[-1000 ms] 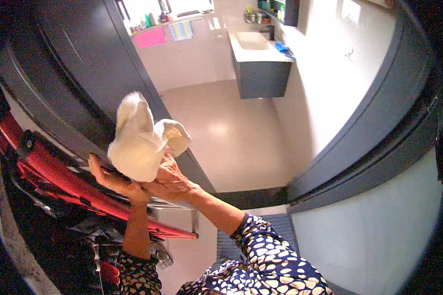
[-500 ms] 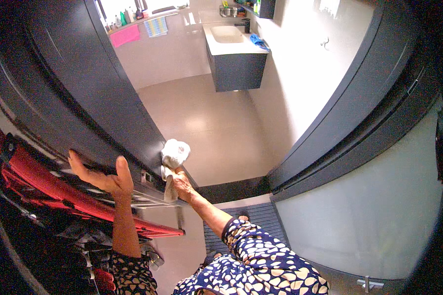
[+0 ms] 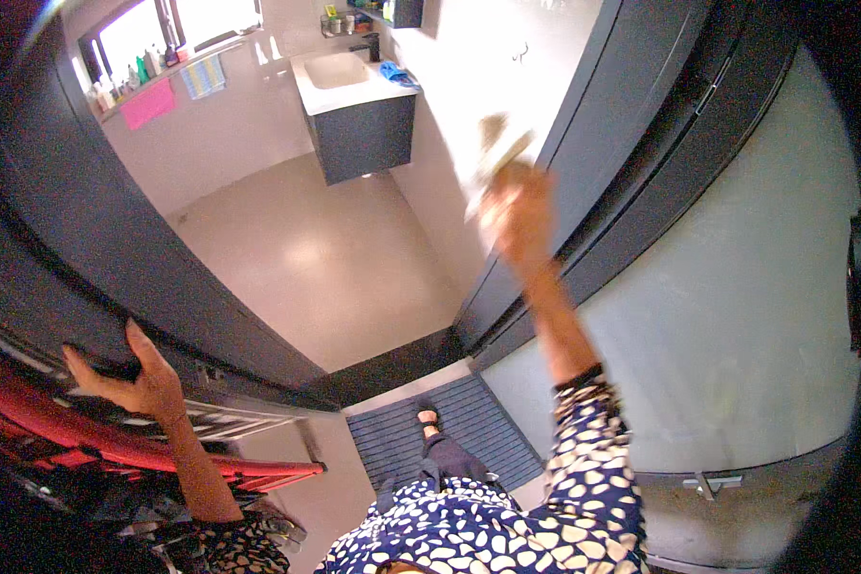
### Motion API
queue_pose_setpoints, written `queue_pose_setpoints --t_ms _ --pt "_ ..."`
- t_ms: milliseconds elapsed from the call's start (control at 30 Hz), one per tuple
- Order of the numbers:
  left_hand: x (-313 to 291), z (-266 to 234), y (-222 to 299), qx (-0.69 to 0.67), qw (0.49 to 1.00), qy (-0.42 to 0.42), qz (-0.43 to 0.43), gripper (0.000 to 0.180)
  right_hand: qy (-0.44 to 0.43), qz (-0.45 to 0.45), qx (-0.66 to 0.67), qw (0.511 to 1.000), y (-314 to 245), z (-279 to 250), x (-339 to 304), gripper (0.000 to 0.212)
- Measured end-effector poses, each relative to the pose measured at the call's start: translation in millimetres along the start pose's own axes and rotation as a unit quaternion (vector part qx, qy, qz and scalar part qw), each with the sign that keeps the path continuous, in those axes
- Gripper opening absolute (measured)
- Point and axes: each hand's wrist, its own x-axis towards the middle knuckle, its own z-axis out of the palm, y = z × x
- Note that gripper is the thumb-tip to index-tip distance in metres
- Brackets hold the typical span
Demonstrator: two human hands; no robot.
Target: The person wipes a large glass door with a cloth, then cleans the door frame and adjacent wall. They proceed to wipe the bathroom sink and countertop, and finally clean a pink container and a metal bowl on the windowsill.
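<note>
My right hand (image 3: 523,212) is raised in the doorway, smeared by motion, closed around a pale cloth (image 3: 496,153). It is beside the dark right door frame (image 3: 593,124), though I cannot tell whether the cloth touches it. On the other side, my left hand (image 3: 129,373) is spread, thumb and fingers apart, against or close to the edge of the dark left door frame (image 3: 230,325). Nothing shows in that hand.
A frosted door panel (image 3: 708,316) with a metal handle (image 3: 711,484) stands at right. Red folded gear (image 3: 115,445) lies below my left hand. A dark threshold (image 3: 392,368) and blue ribbed mat (image 3: 450,426) are underfoot. Beyond are a washbasin (image 3: 335,72) and bottles on a sill.
My right hand has swung with the cloth from low on the left door frame up to the right one. My view has turned right; my left hand stays by the left frame, fingers spread.
</note>
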Motion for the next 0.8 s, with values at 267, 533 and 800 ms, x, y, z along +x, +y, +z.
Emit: queue_pose_setpoints --t_ms 267,533,800 --pt "-9 -5 4 0.048 0.999 0.013 0.012 0.075 0.032 -0.041 -0.459 0.887 156 -51 100 0.018" --pt "-6 -72 80 0.055 0.995 0.058 0.054 0.073 -0.160 -0.048 -0.416 0.894 199 10 -57 0.041" --pt "-14 -75 94 0.146 0.983 0.089 0.068 0.072 -0.339 -0.129 -0.312 0.878 218 63 -255 0.034"
